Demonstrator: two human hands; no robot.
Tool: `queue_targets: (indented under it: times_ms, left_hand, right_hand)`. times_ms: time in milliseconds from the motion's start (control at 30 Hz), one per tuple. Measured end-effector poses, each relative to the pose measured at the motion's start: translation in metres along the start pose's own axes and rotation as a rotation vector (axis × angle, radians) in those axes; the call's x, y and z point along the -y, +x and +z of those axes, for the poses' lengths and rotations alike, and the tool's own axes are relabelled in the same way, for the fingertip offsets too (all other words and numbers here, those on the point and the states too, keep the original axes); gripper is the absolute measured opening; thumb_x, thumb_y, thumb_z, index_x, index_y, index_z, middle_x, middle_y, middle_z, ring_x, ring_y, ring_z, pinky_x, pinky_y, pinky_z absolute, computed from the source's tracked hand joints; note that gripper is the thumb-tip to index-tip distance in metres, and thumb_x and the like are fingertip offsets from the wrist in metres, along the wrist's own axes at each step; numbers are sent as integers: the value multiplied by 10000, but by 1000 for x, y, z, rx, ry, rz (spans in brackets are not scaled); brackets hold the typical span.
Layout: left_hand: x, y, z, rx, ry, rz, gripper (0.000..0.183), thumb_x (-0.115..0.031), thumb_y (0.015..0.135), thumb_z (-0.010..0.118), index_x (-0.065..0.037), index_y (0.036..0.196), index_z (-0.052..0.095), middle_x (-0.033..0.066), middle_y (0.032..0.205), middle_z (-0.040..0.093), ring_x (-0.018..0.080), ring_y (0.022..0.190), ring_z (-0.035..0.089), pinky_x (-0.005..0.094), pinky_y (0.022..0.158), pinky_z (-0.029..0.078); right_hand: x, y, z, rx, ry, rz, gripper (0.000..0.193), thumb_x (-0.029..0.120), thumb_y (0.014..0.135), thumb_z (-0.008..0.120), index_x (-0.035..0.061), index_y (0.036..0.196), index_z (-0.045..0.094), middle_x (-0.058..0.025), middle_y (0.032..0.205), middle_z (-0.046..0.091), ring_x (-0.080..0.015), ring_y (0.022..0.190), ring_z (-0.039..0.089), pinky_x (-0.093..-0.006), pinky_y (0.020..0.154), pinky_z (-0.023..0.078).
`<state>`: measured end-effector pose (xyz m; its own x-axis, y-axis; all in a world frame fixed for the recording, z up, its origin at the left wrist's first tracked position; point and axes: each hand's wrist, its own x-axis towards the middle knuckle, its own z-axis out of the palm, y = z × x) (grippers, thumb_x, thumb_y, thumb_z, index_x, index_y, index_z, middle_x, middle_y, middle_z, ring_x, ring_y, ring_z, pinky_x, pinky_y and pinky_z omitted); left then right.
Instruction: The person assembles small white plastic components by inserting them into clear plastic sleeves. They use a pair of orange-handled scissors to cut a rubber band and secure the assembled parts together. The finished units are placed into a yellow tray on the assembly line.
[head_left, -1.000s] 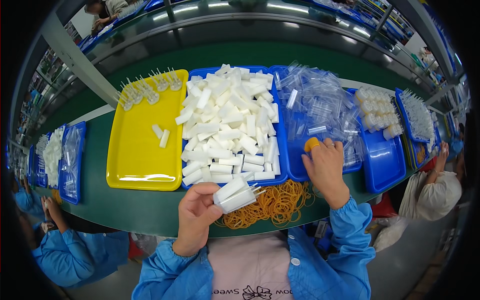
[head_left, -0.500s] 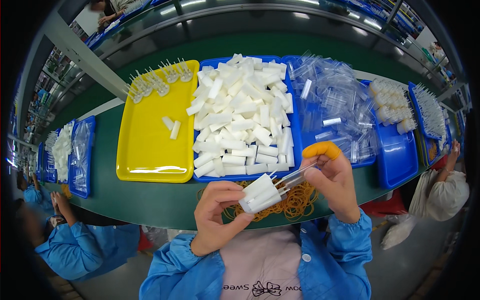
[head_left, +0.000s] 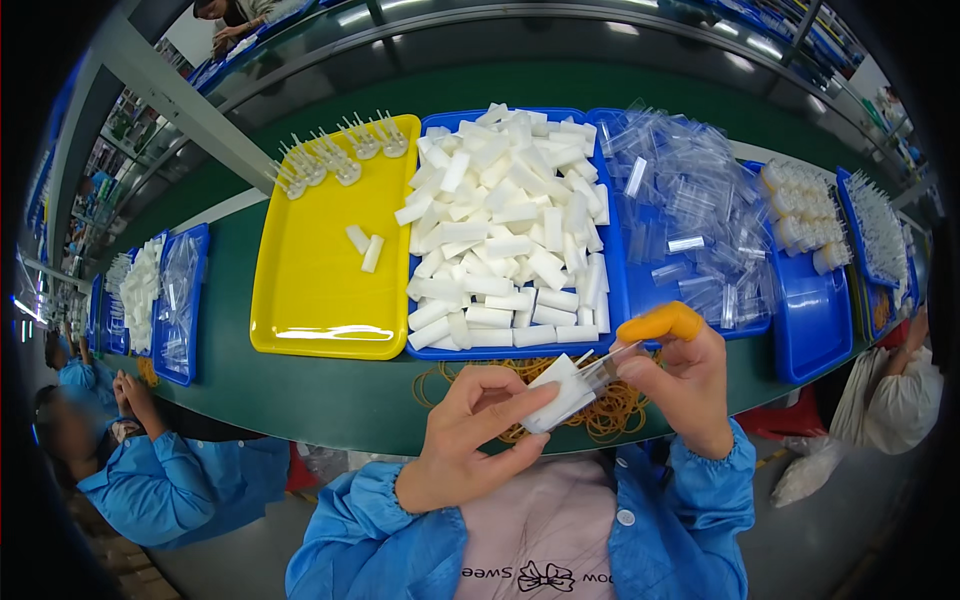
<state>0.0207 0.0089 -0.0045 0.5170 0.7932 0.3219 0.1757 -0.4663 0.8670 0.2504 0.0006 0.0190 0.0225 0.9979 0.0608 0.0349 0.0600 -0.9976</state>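
Green worktop (head_left: 350,400) spans the frame. At lower centre, the left hand (head_left: 482,437) grips a white pronged bundle (head_left: 566,402); the right hand (head_left: 688,378) pinches a clear plastic piece (head_left: 604,371) by its prongs, perhaps touching; blur hides it. A skewed angle could snag the foam. Upper centre, a blue tray (head_left: 480,353) holds white blocks (head_left: 510,240); left, a yellow tray (head_left: 325,275) carries pronged parts (head_left: 315,165) and two loose blocks (head_left: 372,254).

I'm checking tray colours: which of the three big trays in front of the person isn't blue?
The leftmost tray: it is yellow, while the middle tray and right tray are blue.
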Motion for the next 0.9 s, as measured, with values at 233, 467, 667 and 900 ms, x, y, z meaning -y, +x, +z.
queue_targets:
  times_ms: [233, 467, 667, 900]
  left_hand:
    - [0, -1, 5, -94, -134, -104, 493, 18, 688, 741, -7, 1158, 594, 116, 1122, 476, 204, 986, 560, 312, 838, 504]
    - [21, 1, 15, -229, -675, -259, 427, 45, 762, 697, 6, 1170, 575, 115, 1207, 483, 199, 1064, 543, 314, 923, 474]
    - [20, -1, 11, -208, -954, -358, 439, 25, 800, 671, 25, 1213, 523, 122, 1226, 473, 199, 1071, 539, 319, 925, 467]
    - [13, -6, 7, -163, -881, -218, 388, 50, 767, 694, 57, 1121, 535, 129, 1147, 486, 216, 1047, 550, 347, 933, 475]
  right_hand:
    - [0, -5, 5, -9, -10, -43, 211, 58, 797, 686, -8, 990, 633, -62, 858, 636, -104, 783, 590, -241, 718, 471]
    - [-10, -1, 6, -145, -277, -369, 190, 37, 777, 670, 2, 960, 636, -73, 895, 618, -181, 903, 570, -302, 828, 440]
    - [-14, -12, 24, -320, 20, -202, 193, 40, 716, 713, 10, 887, 629, -54, 894, 619, -252, 1002, 530, -358, 911, 398]
    - [-13, -24, 33, -204, -131, -309, 173, 45, 687, 739, 35, 831, 644, -49, 889, 617, -254, 1027, 518, -485, 993, 305]
